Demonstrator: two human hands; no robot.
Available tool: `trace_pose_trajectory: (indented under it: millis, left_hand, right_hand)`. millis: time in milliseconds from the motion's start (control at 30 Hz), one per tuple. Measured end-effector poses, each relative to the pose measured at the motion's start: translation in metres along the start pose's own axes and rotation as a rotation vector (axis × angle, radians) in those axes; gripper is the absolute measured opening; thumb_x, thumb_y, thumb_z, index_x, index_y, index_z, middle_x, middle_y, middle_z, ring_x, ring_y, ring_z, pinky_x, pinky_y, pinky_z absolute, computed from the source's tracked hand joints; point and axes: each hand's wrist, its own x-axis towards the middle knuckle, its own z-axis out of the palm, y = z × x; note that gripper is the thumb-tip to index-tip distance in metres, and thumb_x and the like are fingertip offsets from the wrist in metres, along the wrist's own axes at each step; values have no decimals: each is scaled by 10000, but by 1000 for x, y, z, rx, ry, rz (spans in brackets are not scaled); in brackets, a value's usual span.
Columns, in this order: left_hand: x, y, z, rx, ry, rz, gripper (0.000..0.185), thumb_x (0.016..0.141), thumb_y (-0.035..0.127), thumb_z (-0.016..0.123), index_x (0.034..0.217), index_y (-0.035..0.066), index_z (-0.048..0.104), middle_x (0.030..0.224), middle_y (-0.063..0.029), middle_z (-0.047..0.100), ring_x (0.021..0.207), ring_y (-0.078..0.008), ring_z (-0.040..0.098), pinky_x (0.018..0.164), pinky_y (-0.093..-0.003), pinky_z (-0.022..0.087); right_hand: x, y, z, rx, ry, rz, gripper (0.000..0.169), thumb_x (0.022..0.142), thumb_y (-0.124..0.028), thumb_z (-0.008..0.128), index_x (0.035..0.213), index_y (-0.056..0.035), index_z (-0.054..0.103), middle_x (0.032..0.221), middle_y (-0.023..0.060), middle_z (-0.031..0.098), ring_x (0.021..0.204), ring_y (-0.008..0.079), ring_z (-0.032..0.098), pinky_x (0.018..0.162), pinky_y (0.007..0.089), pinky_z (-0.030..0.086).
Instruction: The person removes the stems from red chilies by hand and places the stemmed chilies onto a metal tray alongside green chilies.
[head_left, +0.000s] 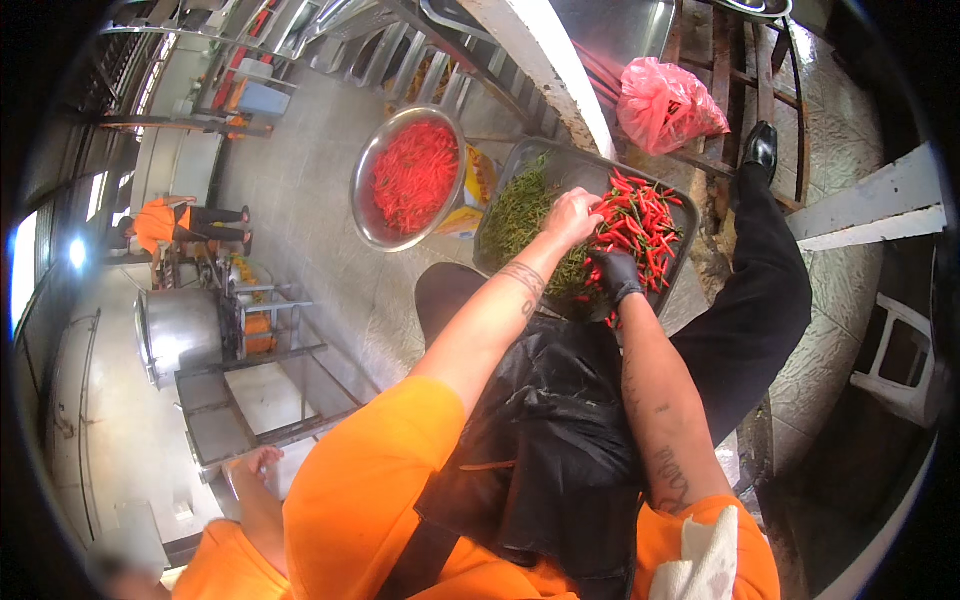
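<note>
A dark rectangular tray lies before me, with green chili stems in its left part and red chilies heaped on the right. My bare left hand reaches over the tray where stems and chilies meet, its fingertips at the pile's edge. Lower down, my right hand in a black glove is among the chilies, with red ones close to its fingers. What either hand grips is too small to make out. A steel bowl full of red chilies is left of the tray.
A yellow printed carton sits between bowl and tray. Beyond the tray, a pink plastic bag rests on slatted wood, near a white metal post. Two people in orange are to my left; a large steel pot stands there.
</note>
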Motion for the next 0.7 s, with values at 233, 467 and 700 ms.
trace_pose_trajectory:
  millis: [233,467,700]
  left_hand:
    - [21,4,24,72,-121,-65,214,732,272,704,857,101,740,938,-149,693,916,-294,661,856,-398,518]
    - [-17,-41,-1,-535,-279,-307,266,812,293,707,926,54,731,855,-54,707,730,-134,628,675,-284,489]
    - [-84,-39,-28,-1220,-356,-475,186,889,234,667,977,74,699,730,77,532,637,-43,402,588,-199,327]
  right_hand:
    - [-2,-1,-1,208,20,5,197,783,-232,734,854,-52,692,787,-2,636,640,110,521,604,283,421]
    - [-19,-15,10,275,59,-180,271,820,-250,701,998,-45,715,874,4,666,686,100,549,639,278,447]
    - [-39,-32,16,173,-220,-172,241,859,-205,675,1021,-27,694,868,-6,657,749,91,564,678,261,449]
